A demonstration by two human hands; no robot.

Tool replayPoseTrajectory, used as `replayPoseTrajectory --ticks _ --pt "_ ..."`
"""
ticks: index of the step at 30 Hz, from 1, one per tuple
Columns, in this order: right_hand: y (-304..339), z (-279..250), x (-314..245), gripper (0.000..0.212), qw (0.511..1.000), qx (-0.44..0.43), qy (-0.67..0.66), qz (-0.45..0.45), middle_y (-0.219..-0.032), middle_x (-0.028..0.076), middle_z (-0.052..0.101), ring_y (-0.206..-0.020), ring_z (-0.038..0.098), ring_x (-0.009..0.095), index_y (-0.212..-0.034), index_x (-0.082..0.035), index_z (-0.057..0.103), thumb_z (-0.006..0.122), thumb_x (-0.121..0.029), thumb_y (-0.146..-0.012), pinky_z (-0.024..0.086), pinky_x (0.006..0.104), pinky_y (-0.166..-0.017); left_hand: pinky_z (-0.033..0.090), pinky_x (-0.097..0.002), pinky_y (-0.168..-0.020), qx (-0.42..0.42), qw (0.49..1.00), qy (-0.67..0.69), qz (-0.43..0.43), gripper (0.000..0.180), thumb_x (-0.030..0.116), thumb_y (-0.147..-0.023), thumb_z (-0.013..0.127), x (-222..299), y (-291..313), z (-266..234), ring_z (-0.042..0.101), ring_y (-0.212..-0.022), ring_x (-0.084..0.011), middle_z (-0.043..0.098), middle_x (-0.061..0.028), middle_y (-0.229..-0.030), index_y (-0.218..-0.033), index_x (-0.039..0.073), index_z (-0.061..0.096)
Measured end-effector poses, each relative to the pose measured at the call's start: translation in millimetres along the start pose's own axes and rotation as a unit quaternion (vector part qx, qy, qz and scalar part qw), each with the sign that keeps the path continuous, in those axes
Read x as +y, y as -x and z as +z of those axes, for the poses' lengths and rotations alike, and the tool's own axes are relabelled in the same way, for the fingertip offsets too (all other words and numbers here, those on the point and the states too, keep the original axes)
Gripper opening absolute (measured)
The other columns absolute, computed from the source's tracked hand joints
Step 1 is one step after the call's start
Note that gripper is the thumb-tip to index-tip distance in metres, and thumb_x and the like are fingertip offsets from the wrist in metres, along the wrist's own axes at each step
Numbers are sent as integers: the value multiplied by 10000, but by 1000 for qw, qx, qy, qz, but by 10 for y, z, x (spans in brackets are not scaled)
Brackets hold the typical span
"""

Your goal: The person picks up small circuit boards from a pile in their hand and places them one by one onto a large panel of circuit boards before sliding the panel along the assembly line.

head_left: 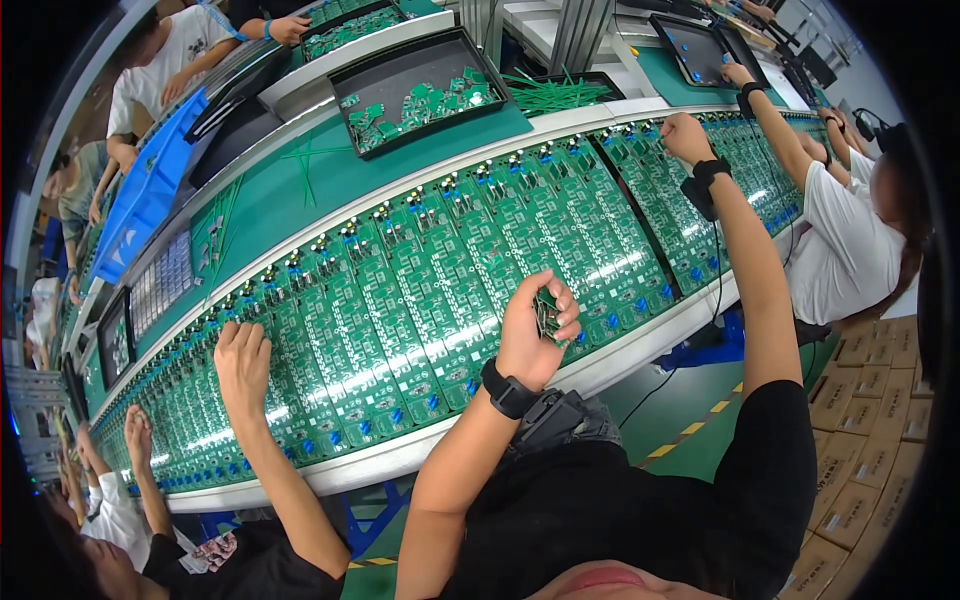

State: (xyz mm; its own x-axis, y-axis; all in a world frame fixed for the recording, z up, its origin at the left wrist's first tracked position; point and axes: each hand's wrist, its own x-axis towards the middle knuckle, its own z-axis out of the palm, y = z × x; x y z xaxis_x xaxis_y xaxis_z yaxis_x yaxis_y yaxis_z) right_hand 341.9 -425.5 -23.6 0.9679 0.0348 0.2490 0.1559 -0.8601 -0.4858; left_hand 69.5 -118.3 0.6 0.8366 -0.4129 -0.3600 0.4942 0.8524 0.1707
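Note:
My left hand (pixel 535 325) is raised over the near edge of a long conveyor (pixel 620 365) and is shut on a small stack of green components (pixel 547 315). My right hand (pixel 688 136) reaches across to the far side of the belt, closed into a fist and pressing on a green circuit board (pixel 650 160); whether it holds anything is hidden. Rows of green circuit boards (pixel 420 290) with blue parts cover the belt. Both my wrists wear black straps.
A co-worker's hand (pixel 242 360) rests on the boards at left, another person (pixel 850 230) in white works at right. Behind the belt are a black tray (pixel 420 95) of green parts, loose green ties (pixel 555 95) and a blue bin (pixel 150 190). Cardboard boxes (pixel 860 440) stand at lower right.

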Motion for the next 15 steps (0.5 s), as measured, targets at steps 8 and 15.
replayPoseTrajectory --ticks 8,15 --pt "-131 -33 -104 51 995 -72 34 62 -553 109 575 -480 614 193 -654 20 545 529 68 -646 488 298 -449 289 -221 -408 -10 1000 -3 -2 219 221 -860 477 -1 -29 -32 398 -526 -109 436 -16 -611 -689 87 448" --pt "-61 75 58 56 997 41 58 -38 -560 109 574 -481 613 195 -660 20 537 533 74 -644 488 293 -440 292 -224 -413 -6 1000 -1 -2 220 219 -862 472 -13 -39 -14 397 -527 -109 436 -18 -610 -689 86 446"
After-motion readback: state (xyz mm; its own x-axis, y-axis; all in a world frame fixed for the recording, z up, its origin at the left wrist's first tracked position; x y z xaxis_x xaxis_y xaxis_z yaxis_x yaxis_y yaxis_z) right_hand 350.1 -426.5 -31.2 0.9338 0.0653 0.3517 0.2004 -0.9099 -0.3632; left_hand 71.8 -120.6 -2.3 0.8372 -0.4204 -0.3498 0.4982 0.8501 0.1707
